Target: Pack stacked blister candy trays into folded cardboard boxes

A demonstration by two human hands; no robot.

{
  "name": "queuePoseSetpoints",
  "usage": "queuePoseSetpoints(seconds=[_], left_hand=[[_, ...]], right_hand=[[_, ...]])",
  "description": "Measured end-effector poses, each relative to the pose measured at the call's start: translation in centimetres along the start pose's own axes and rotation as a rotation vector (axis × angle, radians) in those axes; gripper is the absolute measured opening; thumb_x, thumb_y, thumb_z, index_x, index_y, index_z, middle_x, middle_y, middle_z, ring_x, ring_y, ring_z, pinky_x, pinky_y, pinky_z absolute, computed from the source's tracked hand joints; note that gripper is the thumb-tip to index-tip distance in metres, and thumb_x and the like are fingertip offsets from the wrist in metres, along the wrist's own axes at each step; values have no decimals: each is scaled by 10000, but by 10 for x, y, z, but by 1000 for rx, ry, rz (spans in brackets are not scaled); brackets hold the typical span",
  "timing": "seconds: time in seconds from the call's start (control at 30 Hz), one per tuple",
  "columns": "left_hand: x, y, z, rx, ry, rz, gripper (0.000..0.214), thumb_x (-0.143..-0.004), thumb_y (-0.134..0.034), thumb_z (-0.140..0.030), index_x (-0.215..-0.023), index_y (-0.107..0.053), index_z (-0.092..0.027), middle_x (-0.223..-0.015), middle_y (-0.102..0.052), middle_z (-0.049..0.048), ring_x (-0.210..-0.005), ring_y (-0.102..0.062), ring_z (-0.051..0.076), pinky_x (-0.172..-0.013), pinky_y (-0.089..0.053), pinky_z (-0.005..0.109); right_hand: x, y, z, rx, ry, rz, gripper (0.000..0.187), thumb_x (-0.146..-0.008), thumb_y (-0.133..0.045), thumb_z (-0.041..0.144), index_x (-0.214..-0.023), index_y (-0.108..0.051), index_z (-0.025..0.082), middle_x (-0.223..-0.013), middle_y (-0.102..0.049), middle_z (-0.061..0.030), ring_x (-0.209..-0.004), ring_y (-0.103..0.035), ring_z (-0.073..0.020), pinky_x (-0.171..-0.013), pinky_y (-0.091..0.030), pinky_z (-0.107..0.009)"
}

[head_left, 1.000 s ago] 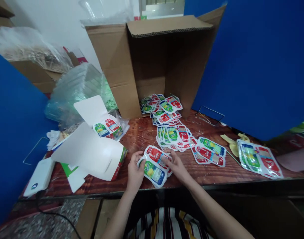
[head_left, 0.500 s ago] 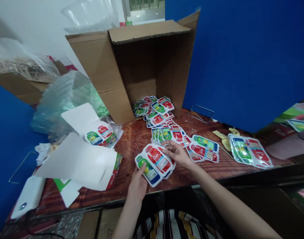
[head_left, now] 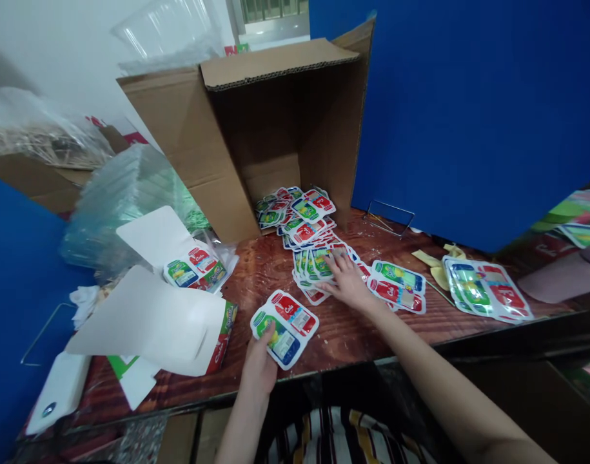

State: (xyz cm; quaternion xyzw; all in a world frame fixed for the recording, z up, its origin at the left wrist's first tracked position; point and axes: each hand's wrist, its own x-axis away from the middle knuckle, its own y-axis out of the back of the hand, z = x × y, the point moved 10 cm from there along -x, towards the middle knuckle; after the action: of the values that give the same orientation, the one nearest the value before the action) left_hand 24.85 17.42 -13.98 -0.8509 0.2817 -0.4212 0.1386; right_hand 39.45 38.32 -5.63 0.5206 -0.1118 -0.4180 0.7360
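My left hand (head_left: 258, 361) grips a small stack of bottle-printed packets (head_left: 285, 325) at its near edge, thumb on top, just above the wooden table (head_left: 343, 332). My right hand (head_left: 344, 278) lies flat with fingers spread on a fanned pile of the same packets (head_left: 314, 264) in the table's middle. More packets (head_left: 295, 209) spill from the mouth of a tipped cardboard box (head_left: 236, 129) behind.
An unfolded white carton (head_left: 149, 316) with packets in it lies at the left, by clear plastic bags (head_left: 125, 193). Two packets (head_left: 396, 287) and a further stack (head_left: 485, 290) lie to the right. Blue panels (head_left: 469, 116) stand on both sides. A white device (head_left: 57, 390) sits near the left edge.
My right hand let go of the held stack and reached forward onto the fanned pile. My left hand drew the stack toward the near-left.
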Motion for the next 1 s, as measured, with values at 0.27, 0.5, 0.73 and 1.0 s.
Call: queuePoseSetpoints(seconds=[0.27, 0.5, 0.73, 1.0], left_hand=[[-8, 21, 7, -72, 21, -40, 243, -705, -716, -45, -940, -666, -86, -801, -756, 96, -657, -719, 197, -711, -596, 338], [-8, 16, 12, -83, 53, 12, 217, -727, -698, -81, -941, -662, -91, -828, -760, 101, -706, -728, 212, -758, -589, 359], [-10, 23, 17, -152, 22, -18, 241, -669, -763, -121, -889, -667, -106, -796, -759, 92, -673, -723, 218, -687, -591, 339], [-9, 18, 14, -119, 8, 12, 318, -592, -832, -186, -856, -678, -99, -800, -759, 105, -779, -732, 264, -814, -569, 384]], right_hand=[[47, -15, 17, 500, 239, 69, 350, -933, -452, 179, -1250, -601, 181, -1215, -642, -144, -1085, -591, -282, -966, -413, -407], [19, 39, -20, 363, -39, -127, 372, -1002, -311, 298, -1175, -621, 187, -1083, -693, -100, -876, -648, -192, -761, -463, -268], [-12, -16, 7, 468, 69, 97, 568, -918, -435, 544, -1349, -504, 179, -1335, -529, -167, -1136, -488, -328, -904, -420, -425], [-6, -32, 23, 615, 313, 302, 383, -943, -387, 184, -1295, -519, 112, -1044, -650, -191, -925, -611, -287, -832, -455, -402]])
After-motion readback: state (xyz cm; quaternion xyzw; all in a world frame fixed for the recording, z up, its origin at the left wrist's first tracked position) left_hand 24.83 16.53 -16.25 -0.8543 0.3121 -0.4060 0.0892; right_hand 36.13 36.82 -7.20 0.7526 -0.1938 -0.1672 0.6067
